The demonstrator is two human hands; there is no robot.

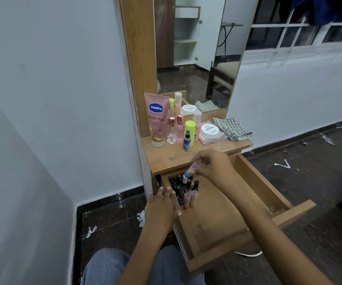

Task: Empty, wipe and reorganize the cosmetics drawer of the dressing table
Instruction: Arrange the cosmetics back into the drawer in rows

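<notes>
Denim-covered knees [108,268] are seen at the bottom edge of the frame, just below the pulled-out wooden drawer [217,221], which fills the lower centre and whose floor is mostly bare wood. At the drawer's left wall the left hand [161,208] is laid with fingers straight and relaxed, fingertips reaching toward the cluster of small bottles [183,189] packed upright into the back left corner of the drawer; two pinkish and yellowish tubes [190,199] stand at the front of that cluster. Just above the cluster, at mid-frame, the right hand [213,164] is curled round a small tube [190,169] with a blue lower end, held tilted over the bottles; the tube is blurred and its label cannot be read. Beyond the hands, on the table [166,159], a pink Vaseline tube [157,119], two clear perfume bottles [175,130], a small dark spray bottle [187,139], a lime-green capped bottle [190,128], a white round jar [209,131] on a pink palette [211,140] and a checked cloth [230,128] are lined up. Behind them, in the upper centre, the mirror [196,58] is fixed in its wooden frame. Dark floor [310,161] with white scraps lies at the right.
</notes>
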